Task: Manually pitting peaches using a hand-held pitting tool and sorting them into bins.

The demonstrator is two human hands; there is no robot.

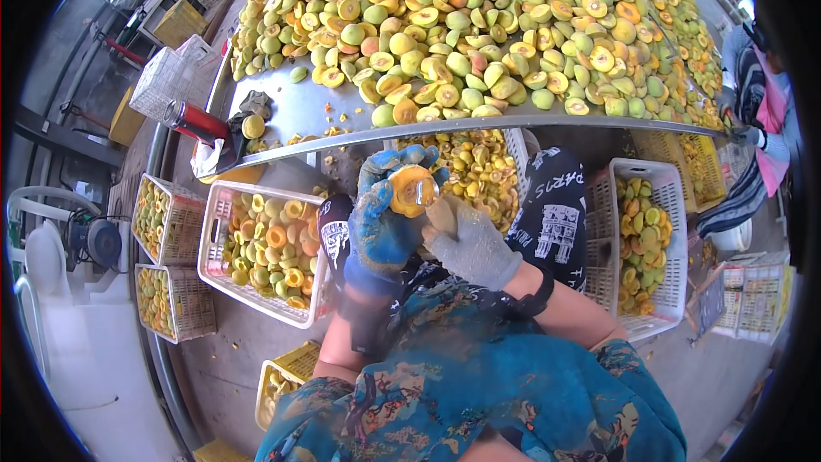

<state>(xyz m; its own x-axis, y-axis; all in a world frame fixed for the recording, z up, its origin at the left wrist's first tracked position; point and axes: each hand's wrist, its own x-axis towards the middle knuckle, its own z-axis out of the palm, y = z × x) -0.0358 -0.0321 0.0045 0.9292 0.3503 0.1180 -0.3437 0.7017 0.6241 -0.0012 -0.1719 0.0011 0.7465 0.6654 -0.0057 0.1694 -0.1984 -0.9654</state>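
Observation:
My left hand [385, 224], in a blue rubber-coated glove, holds a halved yellow fruit [408, 188], which looks like a peach or an apricot, with its cut face up. My right hand [474, 244], in a grey knitted glove, grips the handle of a small pitting tool [441, 217]; its curved metal end [426, 192] touches the flesh of the half. Below both hands, between my knees, a crate [517, 147] holds many small yellow fruit pieces. Beyond it, a large heap of whole and halved fruit [449, 32] covers much of the metal table [321, 102].
A white crate of fruit halves [211, 237] stands at my left, another [680, 237] at my right. The table's raised metal edge [385, 135] crosses in front of me. A red cylindrical flask [199, 122] lies at its left corner. A co-worker [763, 102] is at the far right.

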